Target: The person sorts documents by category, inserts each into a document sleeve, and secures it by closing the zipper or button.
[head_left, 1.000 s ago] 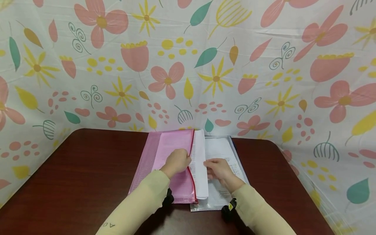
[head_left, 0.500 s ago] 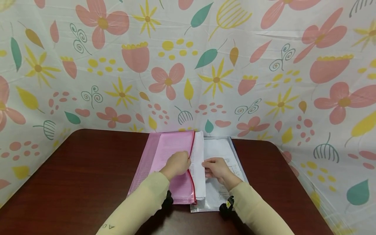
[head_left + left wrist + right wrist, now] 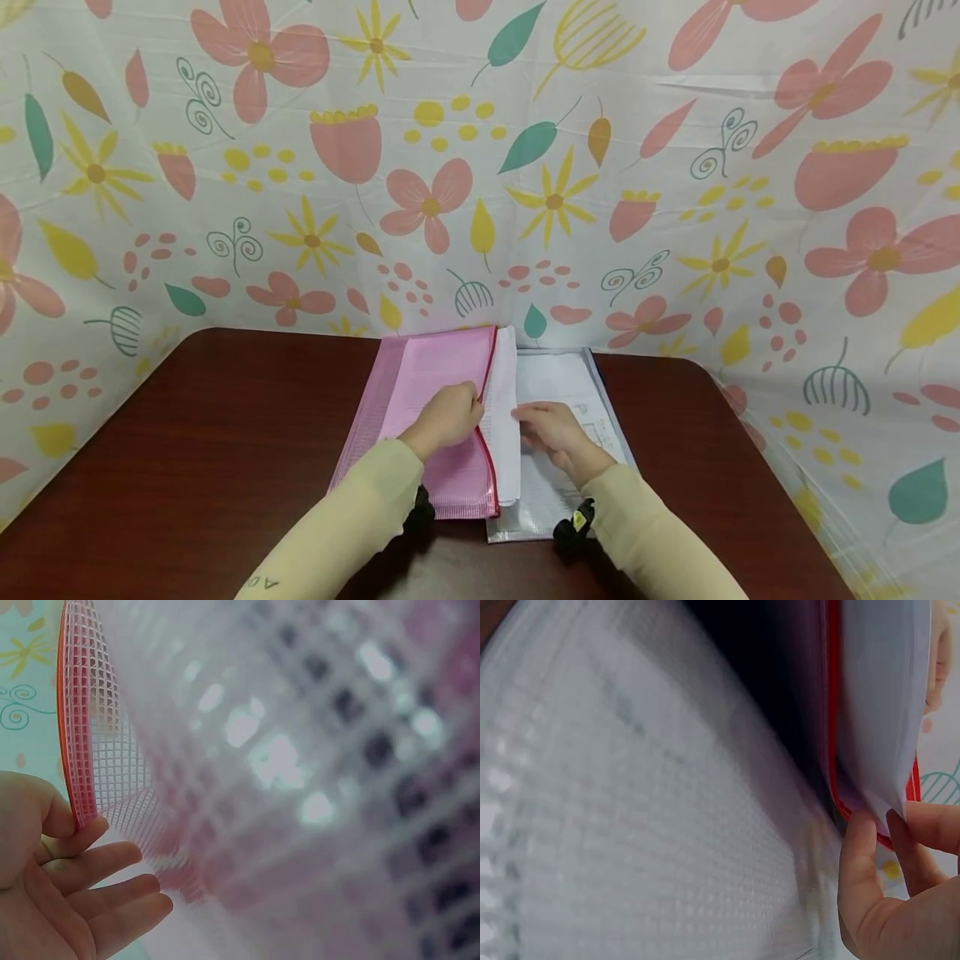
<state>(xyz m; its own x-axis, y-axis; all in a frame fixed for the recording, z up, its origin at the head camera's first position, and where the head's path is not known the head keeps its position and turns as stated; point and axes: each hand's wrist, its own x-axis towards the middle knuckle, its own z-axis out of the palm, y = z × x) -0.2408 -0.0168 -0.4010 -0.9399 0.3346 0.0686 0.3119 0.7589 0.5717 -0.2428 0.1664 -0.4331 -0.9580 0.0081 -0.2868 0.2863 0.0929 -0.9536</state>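
A pink mesh zipper pouch (image 3: 416, 367) with a red zipper edge lies on the table, its right side open. My left hand (image 3: 446, 417) pinches the upper edge of that opening, thumb and index finger on the red trim in the left wrist view. A stack of white printed papers (image 3: 507, 375) sticks out of the opening, mostly inside the pouch. My right hand (image 3: 557, 433) pinches the stack's right edge; the right wrist view shows the papers (image 3: 881, 697) between thumb and fingers. Beneath, on the right, lies a clear mesh pouch (image 3: 551, 371) with printed sheets inside.
The dark brown wooden table (image 3: 225, 433) spreads out on both sides of the pouches. A floral-patterned cloth (image 3: 480, 167) hangs directly behind its far edge. Black wrist cameras sit under both cuffs.
The paper stack has slid slightly left, deeper into the pink pouch, and my right hand has moved left with it. My left hand keeps its hold on the pouch edge, shifting slightly left.
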